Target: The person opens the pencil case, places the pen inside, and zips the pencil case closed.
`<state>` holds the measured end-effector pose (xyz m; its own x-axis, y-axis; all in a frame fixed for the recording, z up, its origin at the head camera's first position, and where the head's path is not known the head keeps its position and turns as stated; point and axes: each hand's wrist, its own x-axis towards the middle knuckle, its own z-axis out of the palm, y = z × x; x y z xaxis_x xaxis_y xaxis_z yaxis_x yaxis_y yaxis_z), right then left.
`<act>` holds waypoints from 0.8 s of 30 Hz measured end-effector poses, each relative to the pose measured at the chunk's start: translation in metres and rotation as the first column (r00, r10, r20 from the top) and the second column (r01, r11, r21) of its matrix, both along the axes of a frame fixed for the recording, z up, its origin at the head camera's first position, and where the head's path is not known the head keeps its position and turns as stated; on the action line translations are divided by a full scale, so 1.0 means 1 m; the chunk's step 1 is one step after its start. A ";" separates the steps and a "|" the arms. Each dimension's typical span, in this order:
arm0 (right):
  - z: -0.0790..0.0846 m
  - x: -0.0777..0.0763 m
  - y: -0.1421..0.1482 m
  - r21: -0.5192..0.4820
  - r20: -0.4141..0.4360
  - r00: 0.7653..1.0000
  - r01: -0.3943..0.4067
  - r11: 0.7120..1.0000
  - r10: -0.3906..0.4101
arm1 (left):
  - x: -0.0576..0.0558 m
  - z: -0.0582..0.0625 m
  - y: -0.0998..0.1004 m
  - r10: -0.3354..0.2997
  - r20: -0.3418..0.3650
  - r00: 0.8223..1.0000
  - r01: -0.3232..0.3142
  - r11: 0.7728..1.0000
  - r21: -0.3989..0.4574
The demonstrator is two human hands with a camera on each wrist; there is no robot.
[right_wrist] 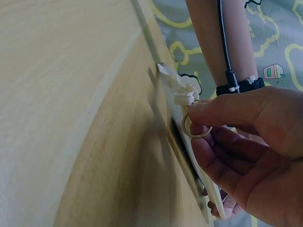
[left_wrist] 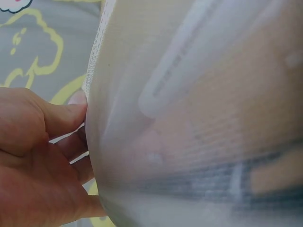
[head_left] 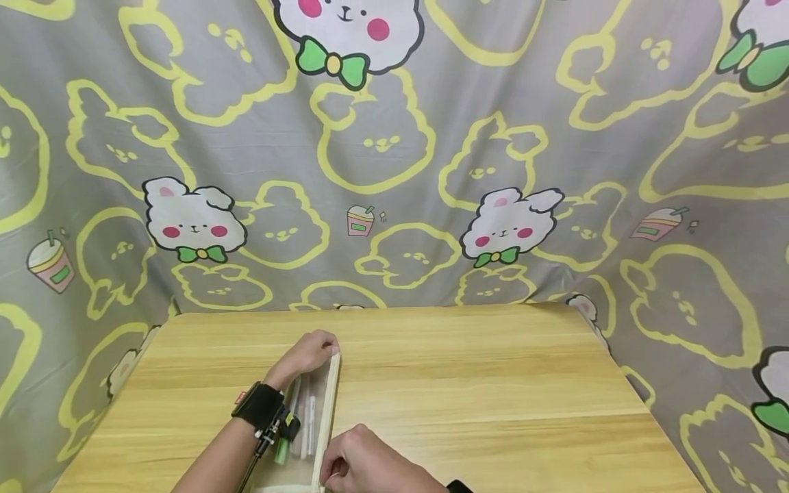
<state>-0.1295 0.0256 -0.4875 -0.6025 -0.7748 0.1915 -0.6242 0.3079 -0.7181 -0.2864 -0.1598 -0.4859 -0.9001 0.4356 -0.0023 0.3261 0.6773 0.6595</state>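
A see-through zip pouch (head_left: 322, 404) with a cream zipper edge (head_left: 333, 387) stands on the table. White pens (head_left: 310, 424) and a green-ended pen (head_left: 281, 453) show inside it. My left hand (head_left: 311, 350) grips the pouch's far corner; in the left wrist view the thumb and fingers of that hand (left_wrist: 45, 156) pinch its edge beside a pale pen (left_wrist: 163, 85). At the near end my right hand (head_left: 366, 460) pinches the zipper's ring pull (right_wrist: 196, 137) between thumb and fingertips, a cream fabric tab (right_wrist: 183, 98) right beside it.
The pouch is on the left part of a wooden table (head_left: 481, 383). A grey curtain (head_left: 394, 260) with rabbit prints hangs behind and at both sides. A black strap (head_left: 261, 405) with a camera and cable is on my left wrist.
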 end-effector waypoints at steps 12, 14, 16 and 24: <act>-0.004 -0.009 0.005 0.079 0.039 0.998 0.049 0.996 -0.053 | -0.004 -0.003 0.005 0.029 0.019 0.999 -0.028 0.999 -0.046; -0.004 -0.012 0.010 0.084 0.038 0.996 0.080 0.993 -0.084 | -0.006 -0.003 0.005 0.020 0.023 1.000 -0.019 0.998 -0.053; -0.002 -0.015 0.017 0.069 0.076 0.989 0.120 0.990 -0.125 | -0.006 -0.002 0.003 0.002 0.015 1.000 -0.001 0.999 -0.051; 0.014 -0.049 0.080 0.024 -0.128 0.895 0.434 0.900 -0.428 | 0.004 0.010 -0.015 -0.025 -0.109 0.994 0.022 0.999 -0.027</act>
<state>-0.1789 0.1054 -0.4736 -0.8553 -0.4545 0.2488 -0.5003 0.5995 -0.6247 -0.2827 -0.1752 -0.4757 -0.8850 0.4578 0.0843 0.4115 0.6848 0.6014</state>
